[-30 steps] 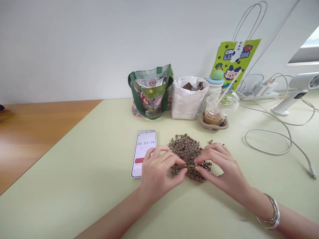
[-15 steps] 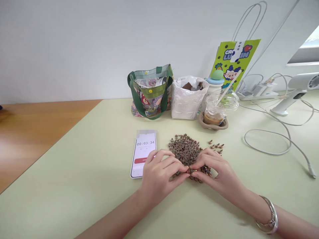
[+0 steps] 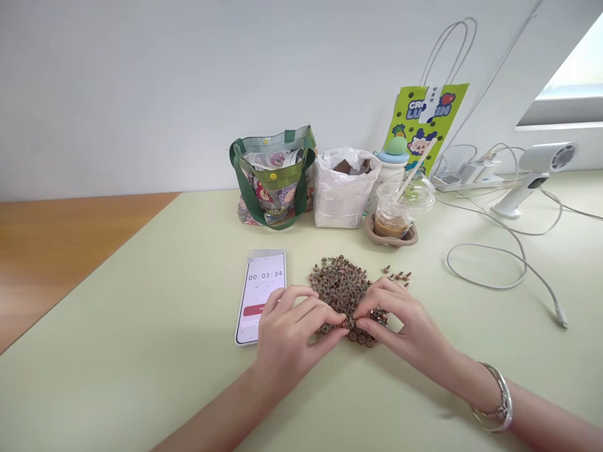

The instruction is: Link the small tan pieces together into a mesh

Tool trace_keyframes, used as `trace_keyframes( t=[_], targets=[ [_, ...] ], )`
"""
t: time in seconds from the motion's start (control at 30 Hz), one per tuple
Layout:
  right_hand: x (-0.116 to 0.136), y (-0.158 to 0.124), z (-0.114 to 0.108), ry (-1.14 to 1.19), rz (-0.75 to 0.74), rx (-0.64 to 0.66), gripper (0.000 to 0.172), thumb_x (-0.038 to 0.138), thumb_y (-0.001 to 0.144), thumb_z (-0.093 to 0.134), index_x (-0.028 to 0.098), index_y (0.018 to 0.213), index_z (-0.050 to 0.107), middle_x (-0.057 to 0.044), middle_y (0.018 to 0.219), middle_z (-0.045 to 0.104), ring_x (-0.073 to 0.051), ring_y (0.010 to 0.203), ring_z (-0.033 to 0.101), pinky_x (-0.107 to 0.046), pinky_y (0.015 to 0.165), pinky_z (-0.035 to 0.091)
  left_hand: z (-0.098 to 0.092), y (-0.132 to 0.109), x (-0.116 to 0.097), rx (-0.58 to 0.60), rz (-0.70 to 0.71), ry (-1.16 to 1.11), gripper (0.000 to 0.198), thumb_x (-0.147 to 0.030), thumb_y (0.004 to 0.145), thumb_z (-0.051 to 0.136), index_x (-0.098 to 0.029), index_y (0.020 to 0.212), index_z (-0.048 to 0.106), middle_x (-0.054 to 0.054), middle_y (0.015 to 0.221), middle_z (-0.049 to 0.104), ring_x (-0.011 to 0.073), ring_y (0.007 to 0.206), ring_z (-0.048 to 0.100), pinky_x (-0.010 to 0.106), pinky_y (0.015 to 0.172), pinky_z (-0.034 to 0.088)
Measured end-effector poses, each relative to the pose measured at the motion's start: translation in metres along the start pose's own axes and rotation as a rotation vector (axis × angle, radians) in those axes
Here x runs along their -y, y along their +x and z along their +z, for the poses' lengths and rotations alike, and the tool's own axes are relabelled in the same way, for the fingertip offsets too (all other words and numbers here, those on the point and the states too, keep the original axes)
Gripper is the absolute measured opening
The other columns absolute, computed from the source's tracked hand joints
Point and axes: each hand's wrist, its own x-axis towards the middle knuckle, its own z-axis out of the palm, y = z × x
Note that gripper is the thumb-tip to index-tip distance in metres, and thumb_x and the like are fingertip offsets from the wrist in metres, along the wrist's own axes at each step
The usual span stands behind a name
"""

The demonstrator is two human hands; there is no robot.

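Observation:
A pile of small brownish metal screws (image 3: pixel 340 282) with wide heads lies on the table in front of me. Over the pile's near edge, my left hand (image 3: pixel 291 329) pinches a screw (image 3: pixel 349 322) between thumb and forefinger. My right hand (image 3: pixel 402 317), a silver bangle at its wrist, comes in from the other side with thumb and forefinger pinched by the same screw. Whether those right fingertips grip the screw or another small piece is too small to tell. Several loose screws (image 3: pixel 399 275) lie apart from the pile, beyond my right hand.
A phone (image 3: pixel 264 295) showing a timer lies partly behind my left hand. Along the wall stand a green-handled bag (image 3: pixel 273 188), a white plastic bag (image 3: pixel 343 198), a bottle (image 3: pixel 393 164), an iced drink cup (image 3: pixel 396 216) and a green paper bag (image 3: pixel 421 125). A cable (image 3: pixel 511 285) and small fan (image 3: pixel 522 182) lie right.
The whole view has shifted, so everything sits slightly farther left. Both hands stay over the near edge of the pile, fingertips still pinched close together.

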Motion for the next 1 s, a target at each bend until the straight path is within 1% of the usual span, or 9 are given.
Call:
trace_keyframes(
  t=[0.13, 0.23, 0.33, 0.4, 0.47, 0.57, 0.77, 0.87, 1.0],
  targets=[
    [-0.013, 0.006, -0.019, -0.137, 0.016, -0.034, 0.007, 0.025, 0.085, 0.053, 0.022, 0.081, 0.059, -0.002, 0.075, 0.065, -0.018, 0.079, 0.054, -0.035, 0.073, 0.041, 0.001, 0.001, 0.001, 0.048, -0.009, 0.015, 0.006, -0.021, 0.077, 0.064, -0.027, 0.075, 0.064, -0.009, 0.072, 0.069, 0.0162, 0.083, 0.056, 0.03, 0.075, 0.036],
    [-0.033, 0.01, -0.041, -0.398, 0.048, -0.093, 0.006, 0.029, 0.083, 0.057, 0.025, 0.081, 0.061, -0.001, 0.078, 0.066, -0.022, 0.086, 0.054, -0.039, 0.078, 0.037, 0.001, 0.001, 0.001, 0.087, -0.001, 0.008, 0.01, -0.018, 0.079, 0.061, -0.027, 0.075, 0.065, -0.009, 0.076, 0.069, 0.0162, 0.085, 0.056, 0.03, 0.076, 0.036],
    [-0.053, 0.01, -0.058, -0.583, 0.093, -0.05, 0.011, 0.036, 0.081, 0.058, 0.027, 0.077, 0.062, 0.0, 0.083, 0.067, -0.024, 0.091, 0.053, -0.041, 0.078, 0.034, 0.002, 0.001, 0.002, 0.116, 0.004, -0.002, 0.012, -0.017, 0.08, 0.06, -0.027, 0.076, 0.065, -0.009, 0.077, 0.069, 0.0166, 0.086, 0.055, 0.03, 0.076, 0.036],
    [-0.062, 0.008, -0.064, -0.653, 0.124, -0.003, 0.013, 0.037, 0.081, 0.057, 0.027, 0.076, 0.063, 0.0, 0.085, 0.067, -0.025, 0.091, 0.052, -0.041, 0.077, 0.034, 0.002, 0.0, 0.002, 0.127, 0.004, -0.01, 0.012, -0.016, 0.079, 0.06, -0.027, 0.077, 0.065, -0.009, 0.078, 0.069, 0.0164, 0.088, 0.054, 0.03, 0.078, 0.036],
    [-0.066, 0.006, -0.065, -0.697, 0.148, 0.042, 0.014, 0.037, 0.081, 0.057, 0.027, 0.075, 0.064, 0.0, 0.084, 0.067, -0.025, 0.09, 0.053, -0.04, 0.077, 0.033, 0.003, -0.001, 0.003, 0.132, 0.002, -0.017, 0.014, -0.014, 0.08, 0.059, -0.027, 0.078, 0.064, -0.01, 0.079, 0.068, 0.016, 0.089, 0.053, 0.029, 0.079, 0.035],
    [-0.064, 0.004, -0.062, -0.729, 0.172, 0.093, 0.014, 0.034, 0.081, 0.056, 0.026, 0.073, 0.065, 0.0, 0.081, 0.066, -0.023, 0.087, 0.053, -0.039, 0.077, 0.032, 0.004, -0.003, 0.003, 0.138, 0.0, -0.022, 0.018, -0.011, 0.08, 0.056, -0.027, 0.078, 0.064, -0.011, 0.079, 0.068, 0.0155, 0.09, 0.053, 0.029, 0.08, 0.035],
    [-0.055, 0.007, -0.054, -0.741, 0.193, 0.103, 0.016, 0.031, 0.083, 0.053, 0.025, 0.074, 0.065, -0.001, 0.081, 0.065, -0.023, 0.089, 0.052, -0.039, 0.079, 0.033, 0.004, -0.005, 0.004, 0.154, 0.011, -0.007, 0.018, -0.011, 0.081, 0.055, -0.027, 0.078, 0.064, -0.009, 0.079, 0.067, 0.016, 0.089, 0.052, 0.029, 0.079, 0.035],
    [-0.05, 0.009, -0.051, -0.693, 0.133, 0.092, 0.016, 0.03, 0.085, 0.051, 0.025, 0.079, 0.064, -0.001, 0.085, 0.065, -0.022, 0.092, 0.053, -0.039, 0.081, 0.032, 0.004, -0.004, 0.004, 0.162, 0.01, -0.012, 0.019, -0.01, 0.08, 0.054, -0.027, 0.078, 0.064, -0.009, 0.079, 0.067, 0.0161, 0.088, 0.052, 0.029, 0.078, 0.035],
    [-0.04, 0.008, -0.045, -0.583, 0.005, 0.222, 0.009, 0.032, 0.082, 0.056, 0.027, 0.078, 0.063, 0.0, 0.09, 0.064, -0.021, 0.097, 0.052, -0.041, 0.086, 0.032, 0.006, -0.005, 0.005, 0.174, 0.007, -0.026, 0.018, -0.011, 0.079, 0.055, -0.027, 0.078, 0.064, -0.009, 0.079, 0.066, 0.0156, 0.088, 0.052, 0.03, 0.079, 0.035]
  ],
)
